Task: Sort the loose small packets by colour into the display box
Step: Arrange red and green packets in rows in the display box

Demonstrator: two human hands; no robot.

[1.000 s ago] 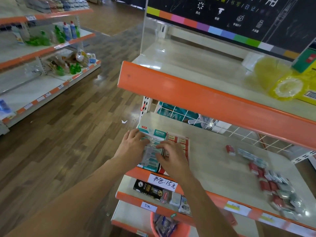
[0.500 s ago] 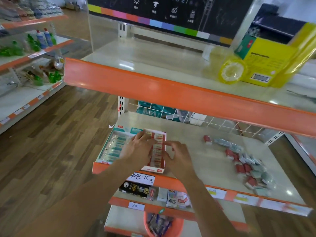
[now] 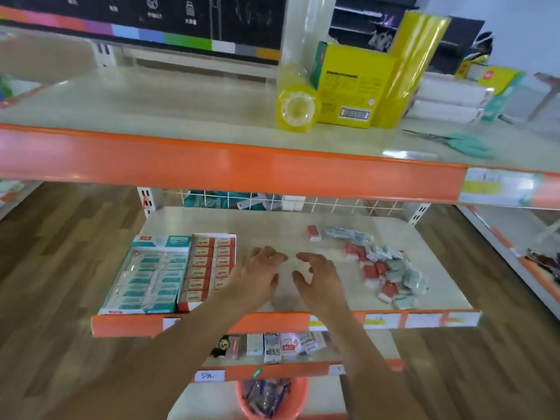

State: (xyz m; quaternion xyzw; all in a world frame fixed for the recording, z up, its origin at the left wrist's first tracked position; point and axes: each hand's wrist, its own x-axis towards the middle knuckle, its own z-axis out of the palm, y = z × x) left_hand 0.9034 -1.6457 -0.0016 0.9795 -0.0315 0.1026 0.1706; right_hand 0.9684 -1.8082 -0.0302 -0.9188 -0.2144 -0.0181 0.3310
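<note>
Your left hand [image 3: 256, 275] and right hand [image 3: 315, 277] hover side by side over the bare middle of the pale shelf board [image 3: 266, 228], fingers spread and relaxed, holding nothing. At the board's left front corner sits the flat cardboard display box [image 3: 169, 272]: its teal half [image 3: 148, 274] and its red half [image 3: 209, 268] both look filled in 2 neat columns each, though blur hides whether any slot is still free. The job is not finished, I judge. A loose heap of small red and pale blue-grey wrapped packets [image 3: 388, 274] lies unsorted toward the right edge, well apart from the box, and 1 stray red packet [image 3: 313, 232] rests nearer the back. All of these remain for you to sort.
</note>
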